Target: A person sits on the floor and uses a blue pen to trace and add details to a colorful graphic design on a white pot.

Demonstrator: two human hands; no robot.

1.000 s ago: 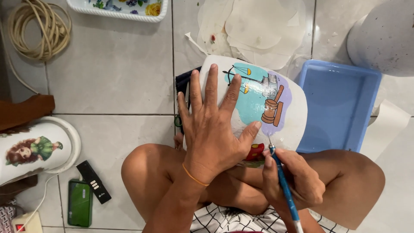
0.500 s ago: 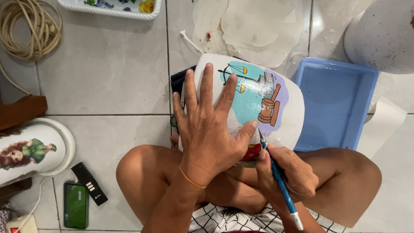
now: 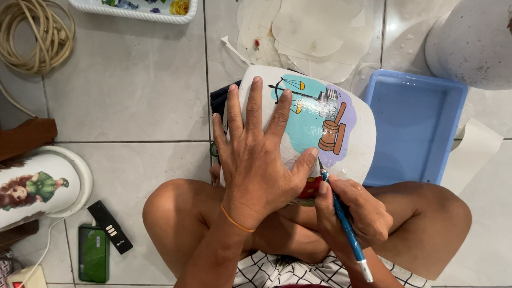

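On the lap, a white pot [image 3: 352, 144] is lying on its side, its lower edge hiding behind the left hand [image 3: 258, 160] and knees. Under the pot a dark cloth [image 3: 218, 101] is only partly showing. Left hand is pressing flat on the pot, fingers spread wide, thumb reaching toward the decal [image 3: 314, 120]. Right hand [image 3: 354, 216] is gripping a blue tool [image 3: 341, 213] pen-style, tip touching the pot at the decal's lower edge beside the thumb. Tool's tip type is too small to tell. Blue tray [image 3: 416, 80] is sitting just right of the pot.
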